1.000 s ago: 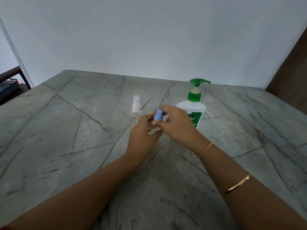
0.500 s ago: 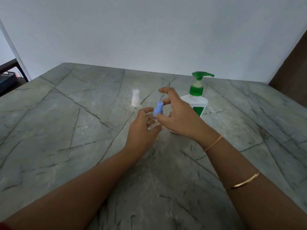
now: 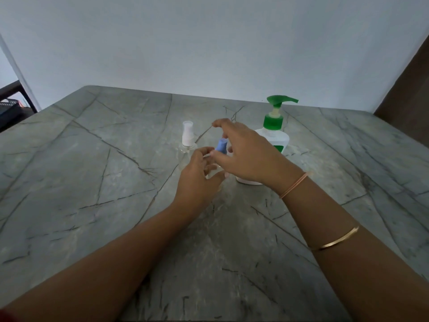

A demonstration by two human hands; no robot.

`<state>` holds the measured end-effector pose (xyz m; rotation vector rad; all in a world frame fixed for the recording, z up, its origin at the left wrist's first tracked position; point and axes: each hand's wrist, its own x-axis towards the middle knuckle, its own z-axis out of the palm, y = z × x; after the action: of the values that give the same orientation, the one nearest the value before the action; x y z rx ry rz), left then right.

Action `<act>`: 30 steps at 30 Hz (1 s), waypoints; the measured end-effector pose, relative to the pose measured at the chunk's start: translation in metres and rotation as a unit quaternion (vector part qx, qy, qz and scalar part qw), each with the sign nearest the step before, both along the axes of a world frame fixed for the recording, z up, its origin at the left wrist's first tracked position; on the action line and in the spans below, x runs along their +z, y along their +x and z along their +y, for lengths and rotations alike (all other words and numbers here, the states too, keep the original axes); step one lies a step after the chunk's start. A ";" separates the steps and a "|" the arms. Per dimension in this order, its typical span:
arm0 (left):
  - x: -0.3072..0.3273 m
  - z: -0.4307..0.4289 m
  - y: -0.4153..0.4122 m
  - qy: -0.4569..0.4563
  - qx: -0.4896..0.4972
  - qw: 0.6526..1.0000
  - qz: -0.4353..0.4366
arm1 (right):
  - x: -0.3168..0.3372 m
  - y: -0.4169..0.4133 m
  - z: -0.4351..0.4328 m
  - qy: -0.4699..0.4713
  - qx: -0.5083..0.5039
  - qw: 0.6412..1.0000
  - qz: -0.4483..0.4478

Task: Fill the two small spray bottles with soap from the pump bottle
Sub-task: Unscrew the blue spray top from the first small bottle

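Observation:
A small clear spray bottle with a blue spray head is held at the table's middle. My left hand grips its clear body from the left. My right hand pinches the blue head with thumb and fingers, the index finger raised. The bottle's body is mostly hidden by my hands. A second small clear spray bottle with a white head stands just left of them. The white pump bottle with a green pump stands behind my right hand, partly covered by it.
The grey marble-patterned table reaches a pale wall at the back. A dark shelf with a black crate is past the left edge. A brown panel stands at the far right.
My right hand has shifted its hold on the blue head, rotating with the index finger lifting away. The camera has tilted up a little. The other bottles have not moved.

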<state>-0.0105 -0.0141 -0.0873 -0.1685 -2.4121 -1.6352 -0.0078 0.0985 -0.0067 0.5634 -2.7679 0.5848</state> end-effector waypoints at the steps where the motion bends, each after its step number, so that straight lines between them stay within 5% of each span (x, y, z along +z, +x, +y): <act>1: 0.000 0.000 0.000 -0.009 0.004 1.000 0.002 | 0.000 0.000 -0.002 0.027 -0.029 0.999 0.022; 4: 0.003 0.000 0.003 -0.017 -0.002 1.000 0.011 | 0.002 0.002 -0.009 0.085 -0.037 0.995 0.040; 9: 0.006 -0.001 0.008 -0.005 -0.012 1.000 0.011 | 0.014 0.005 -0.009 0.039 0.036 0.996 -0.076; 14: 0.007 0.000 0.008 -0.015 -0.010 1.000 0.003 | 0.011 0.002 -0.012 0.103 -0.069 0.992 0.007; 20: 0.011 0.000 0.012 0.006 -0.018 1.000 -0.004 | 0.019 0.004 -0.010 0.065 0.005 0.993 -0.099; 26: 0.009 0.002 0.011 0.001 -0.012 1.000 -0.010 | 0.017 0.002 -0.013 0.114 -0.082 0.990 -0.028; 30: 0.008 -0.001 0.010 0.003 -0.015 1.000 -0.005 | 0.021 0.001 -0.012 0.096 -0.014 0.992 -0.085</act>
<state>-0.0003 -0.0148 -0.0792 -0.1976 -2.4238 -1.6590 -0.0065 0.0867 0.0143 0.5368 -3.0098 0.3784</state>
